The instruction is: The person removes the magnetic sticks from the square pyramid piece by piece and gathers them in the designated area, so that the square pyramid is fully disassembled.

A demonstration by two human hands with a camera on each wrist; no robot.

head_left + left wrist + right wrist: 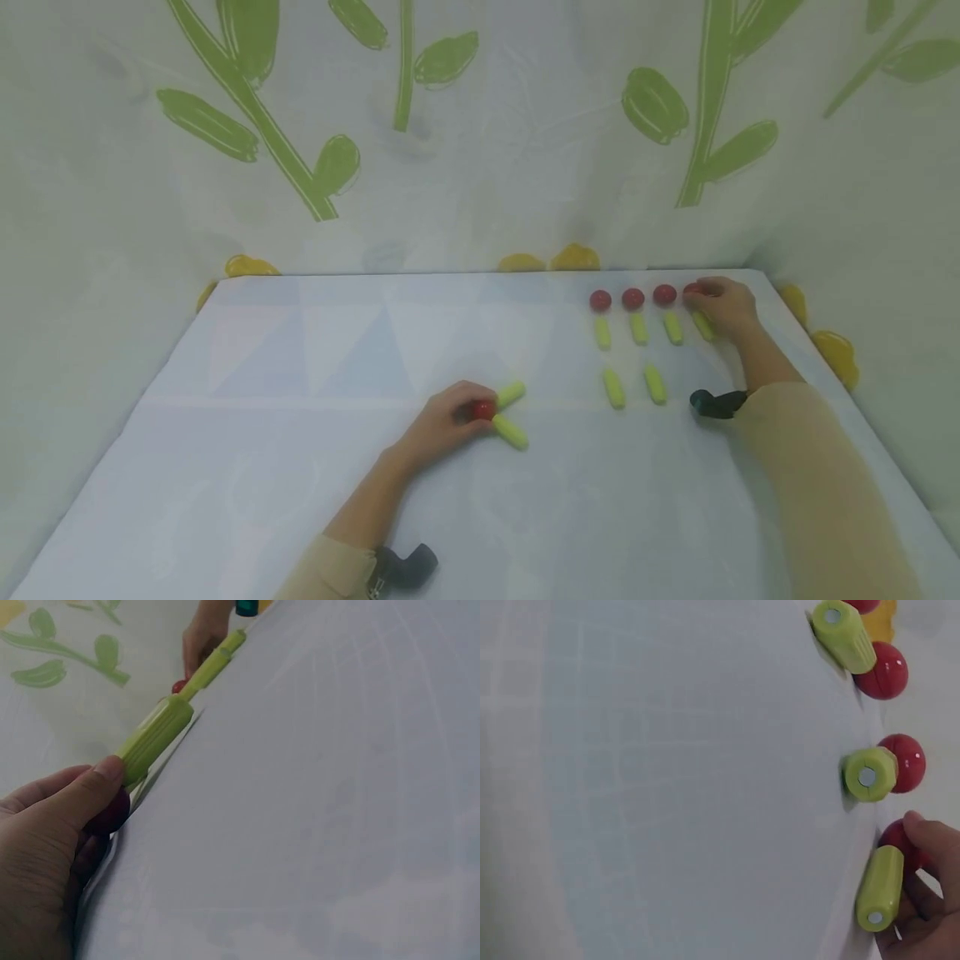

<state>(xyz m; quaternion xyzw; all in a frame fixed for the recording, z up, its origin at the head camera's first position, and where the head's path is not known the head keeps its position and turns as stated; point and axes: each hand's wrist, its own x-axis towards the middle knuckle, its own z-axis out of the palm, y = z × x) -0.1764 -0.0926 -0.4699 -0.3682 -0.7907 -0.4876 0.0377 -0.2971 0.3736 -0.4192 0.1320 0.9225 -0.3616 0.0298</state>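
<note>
Near the middle of the white table, my left hand (442, 421) pinches a red ball (483, 409) between thumb and fingers. Two light green rods fan out from that ball to the right, an upper rod (512, 393) and a lower rod (511, 432). In the left wrist view, my thumb lies at the near end of a ribbed green rod (157, 739). At the back right, my right hand (726, 307) grips the last red ball (901, 838) of a row, thumb on top. A green rod (880, 889) meets this ball, its free end showing a grey disc.
Left of my right hand, more red balls (633, 298) line the table's (300, 467) back edge, each with a green rod (638, 328) in front. Two loose green rods (613, 388) lie nearer. A leaf-printed backdrop (510, 167) rises behind. Dark devices (716, 404) sit at both wrists.
</note>
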